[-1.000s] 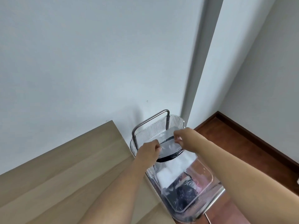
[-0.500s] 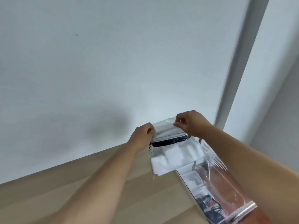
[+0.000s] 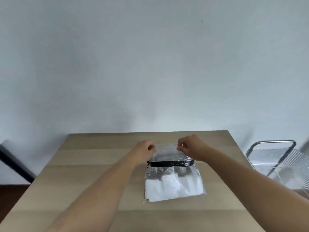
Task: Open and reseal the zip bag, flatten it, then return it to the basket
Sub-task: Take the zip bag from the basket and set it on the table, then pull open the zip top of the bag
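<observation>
A clear zip bag [image 3: 173,181] with a black band and white contents lies on the wooden table [image 3: 83,181], a little right of centre. My left hand [image 3: 143,152] pinches the bag's top left corner. My right hand [image 3: 192,148] pinches the top right corner. The top edge is held slightly above the table between both hands. The clear ribbed basket [image 3: 284,164] with a metal handle stands off the table's right side.
A white wall rises just behind the table's far edge. A dark slanted bar [image 3: 15,164] shows at the far left beside the table. Dark wood floor lies below the table's left side.
Both hands have lifted the bag out of the basket and carried it left onto the table. The view has swung left, so the basket now sits at the right edge.
</observation>
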